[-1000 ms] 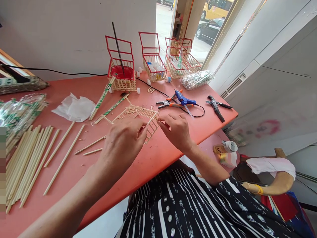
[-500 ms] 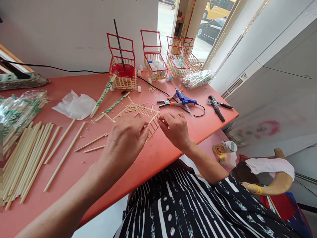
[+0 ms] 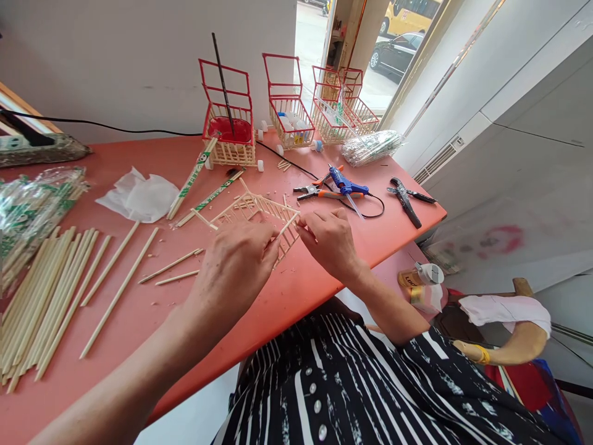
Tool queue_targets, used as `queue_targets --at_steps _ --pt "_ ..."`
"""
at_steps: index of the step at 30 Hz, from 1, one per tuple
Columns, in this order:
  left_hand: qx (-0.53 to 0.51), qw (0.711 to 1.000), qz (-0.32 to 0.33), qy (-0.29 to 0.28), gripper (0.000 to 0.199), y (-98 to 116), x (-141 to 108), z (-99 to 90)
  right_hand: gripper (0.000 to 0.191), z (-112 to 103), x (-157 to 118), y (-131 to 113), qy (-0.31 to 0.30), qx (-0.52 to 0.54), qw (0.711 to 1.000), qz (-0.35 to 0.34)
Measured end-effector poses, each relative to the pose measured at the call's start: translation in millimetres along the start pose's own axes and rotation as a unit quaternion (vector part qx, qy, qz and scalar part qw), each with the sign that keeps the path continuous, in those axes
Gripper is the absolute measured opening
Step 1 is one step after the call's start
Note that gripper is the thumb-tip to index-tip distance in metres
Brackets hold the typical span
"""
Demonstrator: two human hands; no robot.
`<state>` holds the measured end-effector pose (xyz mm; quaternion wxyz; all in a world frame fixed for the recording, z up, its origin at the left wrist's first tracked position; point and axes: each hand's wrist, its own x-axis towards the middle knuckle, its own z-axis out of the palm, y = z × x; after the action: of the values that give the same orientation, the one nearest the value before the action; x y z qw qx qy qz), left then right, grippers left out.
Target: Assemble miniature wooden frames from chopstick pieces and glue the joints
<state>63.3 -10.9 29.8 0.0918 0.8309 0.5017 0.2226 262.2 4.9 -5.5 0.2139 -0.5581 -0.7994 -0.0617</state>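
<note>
Between the thumb and fingers of my left hand (image 3: 241,253) is a short bamboo chopstick piece (image 3: 289,222), slanting up to the right. My right hand (image 3: 330,242) is closed at the far end of that piece, its fingertips partly hidden by its own curled fingers. Under and behind both hands lies a small slatted frame (image 3: 273,206) of thin sticks, partly covered by my left hand. Two cut sticks (image 3: 178,277) rest on the table left of my left hand.
Bare chopsticks (image 3: 50,303) lie at the left by plastic-wrapped packs (image 3: 41,204). Red-trimmed miniature carts (image 3: 234,151) stand at the back, one holding a red tub and dark rod. A blue glue gun (image 3: 345,184), orange-handled pliers (image 3: 319,194) and black cutters (image 3: 405,201) lie right.
Both hands keep almost the same pose and place, with the chopstick piece still between them. The view has shifted very slightly.
</note>
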Motion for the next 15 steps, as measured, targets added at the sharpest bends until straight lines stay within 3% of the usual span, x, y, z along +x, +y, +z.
queue_targets --at_steps 15 --pt "-0.01 1.0 0.005 -0.011 0.034 -0.2 -2.9 5.2 0.035 5.8 -4.8 6.5 -0.001 0.018 1.0 -0.005"
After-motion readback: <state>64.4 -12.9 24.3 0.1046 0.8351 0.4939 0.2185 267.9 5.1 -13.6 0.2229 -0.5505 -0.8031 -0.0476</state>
